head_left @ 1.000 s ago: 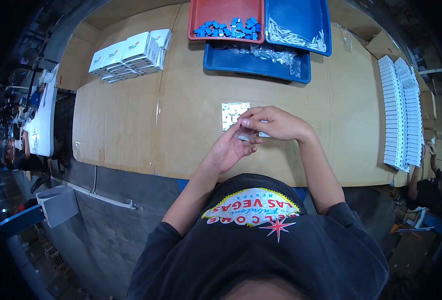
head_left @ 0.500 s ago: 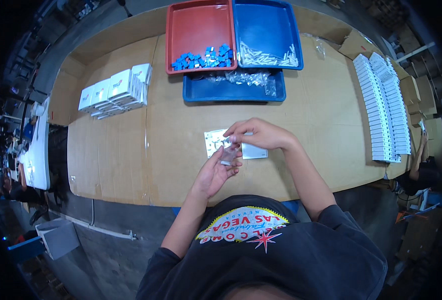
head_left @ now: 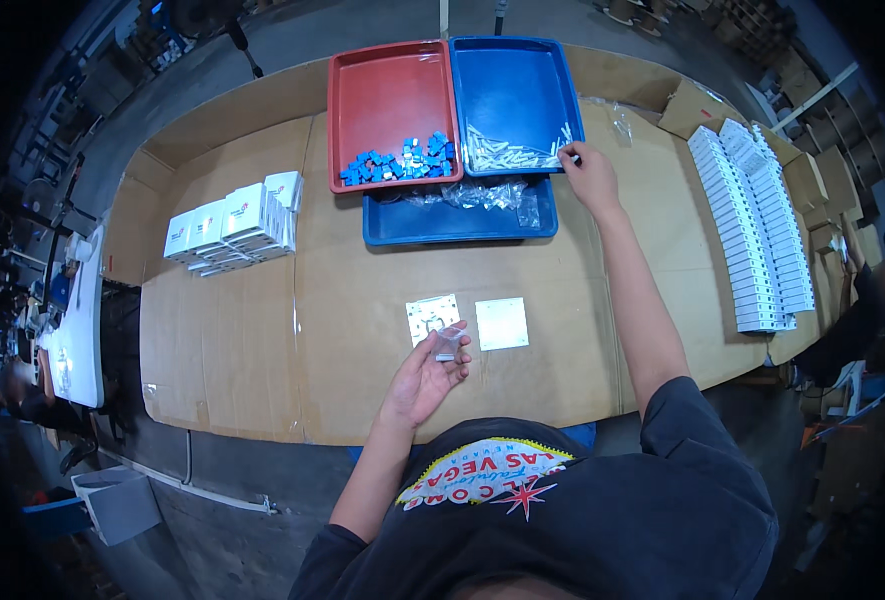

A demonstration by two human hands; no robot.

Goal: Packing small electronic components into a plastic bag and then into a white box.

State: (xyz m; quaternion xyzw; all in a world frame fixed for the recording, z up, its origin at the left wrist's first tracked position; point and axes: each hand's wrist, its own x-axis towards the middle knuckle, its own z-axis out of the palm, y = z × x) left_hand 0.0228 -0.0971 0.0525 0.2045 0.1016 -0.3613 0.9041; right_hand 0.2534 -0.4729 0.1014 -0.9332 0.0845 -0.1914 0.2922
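1. Head view, left hand: the left hand is down at 6 o'clock, palm up, with the fingers half curled. It holds a clear bag by finger and thumb. A small white bit shows in the low part of the bag.
2. Head view, right hand: the right hand is up between 1 and 2 o'clock. It is at the blue tray, by the corner between 4 and 5 o'clock. Finger and thumb are bent close together. I cannot tell if they have a stick.
3. Head view, table: white sticks lie at the tray's near end. The red tray sits at its 9 o'clock, with blue bits inside. On the table, a marked square is at the left hand's 12 o'clock. A plain square is between 1 and 2.
4. Head view, step: I think this is the stick-getting step. The next move seems to need a soft, small pinch, with the bag kept steady.
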